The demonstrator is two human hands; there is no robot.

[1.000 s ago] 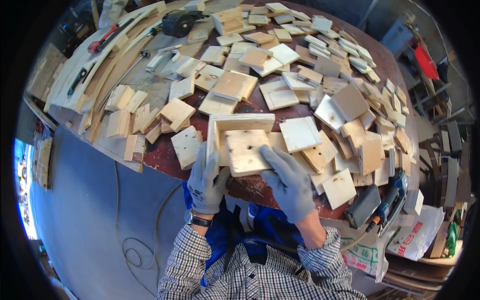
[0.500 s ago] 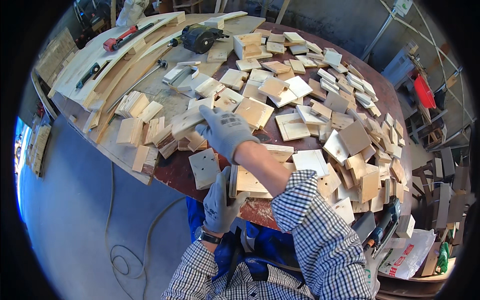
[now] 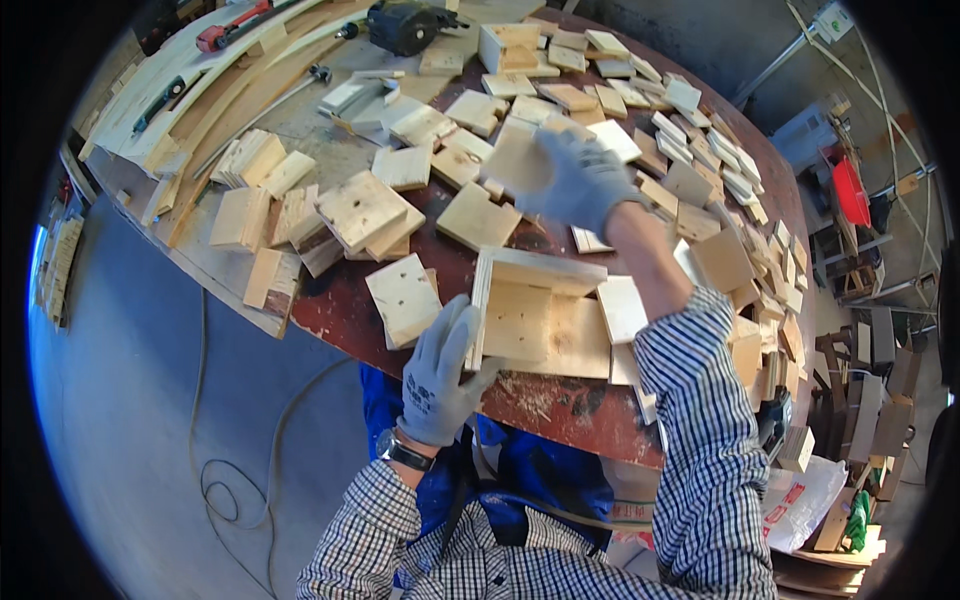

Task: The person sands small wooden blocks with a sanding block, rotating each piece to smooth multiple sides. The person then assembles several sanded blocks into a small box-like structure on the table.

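Observation:
My left hand (image 3: 437,372), in a grey glove, is closed on the left wall of an open wooden box (image 3: 578,345) at the table's near edge. The thumb lies against the wall's lower end; the fingers lie along its outer side. Farther off, my gloved right hand (image 3: 585,180) is slightly blurred and grips the right side of a flat wooden block (image 3: 516,155) among the loose pieces. Its fingertips are partly hidden. A notched block (image 3: 478,215) lies between this hand and the box. Left of the box rests a pale board with small holes (image 3: 402,298).
Many loose wood blocks (image 3: 690,185) cover the dark red table (image 3: 545,405). At the far left lie a black power tool (image 3: 405,27), a hammer (image 3: 318,75) and a red-handled tool (image 3: 222,36). A hose (image 3: 205,420) trails across the floor.
My right hand has put down a holed block on the pile at the left and moved right to another block. My left hand stays at the box; the view has shifted.

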